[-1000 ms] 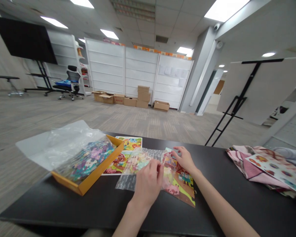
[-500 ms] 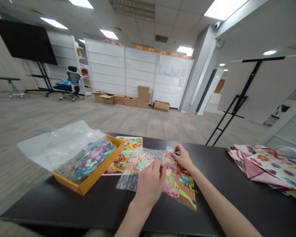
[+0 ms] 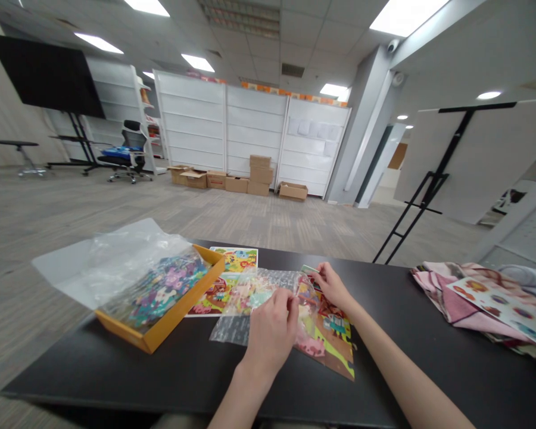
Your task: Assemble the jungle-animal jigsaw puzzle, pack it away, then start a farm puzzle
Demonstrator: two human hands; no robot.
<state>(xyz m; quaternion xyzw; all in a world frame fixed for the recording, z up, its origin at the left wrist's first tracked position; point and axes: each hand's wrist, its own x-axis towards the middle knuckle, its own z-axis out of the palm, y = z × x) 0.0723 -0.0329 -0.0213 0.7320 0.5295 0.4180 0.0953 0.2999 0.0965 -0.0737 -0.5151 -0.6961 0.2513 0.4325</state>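
Observation:
A clear plastic bag (image 3: pixel 250 298) with colourful puzzle pieces lies on the black table (image 3: pixel 429 369). My left hand (image 3: pixel 271 333) pinches the bag's near right edge, fingers closed. My right hand (image 3: pixel 333 285) is closed at the bag's far right corner, over a colourful puzzle board (image 3: pixel 333 345) lying flat under it. A printed picture sheet (image 3: pixel 226 280) lies behind the bag.
An orange tray (image 3: pixel 178 316) holding a second bag of puzzle pieces (image 3: pixel 147 280) sits at the table's left. Pink cloth with a sticker sheet (image 3: pixel 486 307) lies at the right. Beyond are an easel (image 3: pixel 422 196), cardboard boxes (image 3: pixel 259 176) and an office chair (image 3: pixel 127 152).
My right hand has gone from spread open to closed on the bag's far corner. The left hand has shifted slightly right along the bag's edge.

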